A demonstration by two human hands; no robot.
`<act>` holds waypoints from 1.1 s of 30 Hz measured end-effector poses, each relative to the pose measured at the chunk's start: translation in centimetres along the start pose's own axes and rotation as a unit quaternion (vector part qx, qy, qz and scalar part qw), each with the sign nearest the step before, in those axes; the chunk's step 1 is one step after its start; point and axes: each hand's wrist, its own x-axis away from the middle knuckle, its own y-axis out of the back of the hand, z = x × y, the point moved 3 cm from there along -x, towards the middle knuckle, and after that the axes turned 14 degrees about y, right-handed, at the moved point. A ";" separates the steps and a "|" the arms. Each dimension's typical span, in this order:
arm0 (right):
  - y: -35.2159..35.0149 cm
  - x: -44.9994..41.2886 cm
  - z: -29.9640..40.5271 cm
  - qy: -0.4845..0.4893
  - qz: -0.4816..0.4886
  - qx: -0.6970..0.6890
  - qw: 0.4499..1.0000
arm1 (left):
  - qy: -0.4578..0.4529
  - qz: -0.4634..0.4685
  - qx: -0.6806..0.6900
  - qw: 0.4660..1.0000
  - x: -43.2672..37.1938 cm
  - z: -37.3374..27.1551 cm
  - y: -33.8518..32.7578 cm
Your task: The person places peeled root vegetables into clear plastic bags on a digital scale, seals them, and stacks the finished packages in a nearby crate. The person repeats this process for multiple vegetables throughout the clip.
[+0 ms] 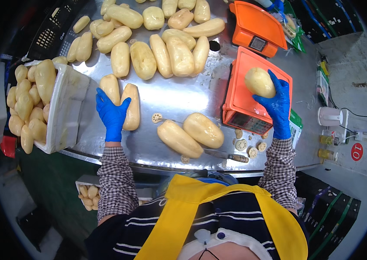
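Note:
My right hand (277, 100), in a blue glove, has its thumb and fingers around a peeled lotus root section (260, 82) over the orange-red weighing scale (235, 97). My left hand (110, 112), gloved too, rests with spread fingers on one lotus root (110, 88) and touches another (131, 107) beside it; whether it grips either I cannot tell. Between my hands two thick lotus roots (179, 138) (203, 130) lie side by side on the steel table (170, 94), over a wooden-handled knife (238, 158). Cut lotus slices (241, 145) lie right of them.
Several lotus roots (143, 60) cover the table's far side. At left stands a white foam box (68, 107) full of roots, near a black perforated crate (48, 35). A second orange scale (259, 24) is at the back right, a pink kettle (329, 116) at the right.

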 end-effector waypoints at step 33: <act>1.5 2.3 -4.2 0.051 0.068 0.063 0.994 | 0.011 0.004 0.005 1.000 0.6 -0.5 -0.1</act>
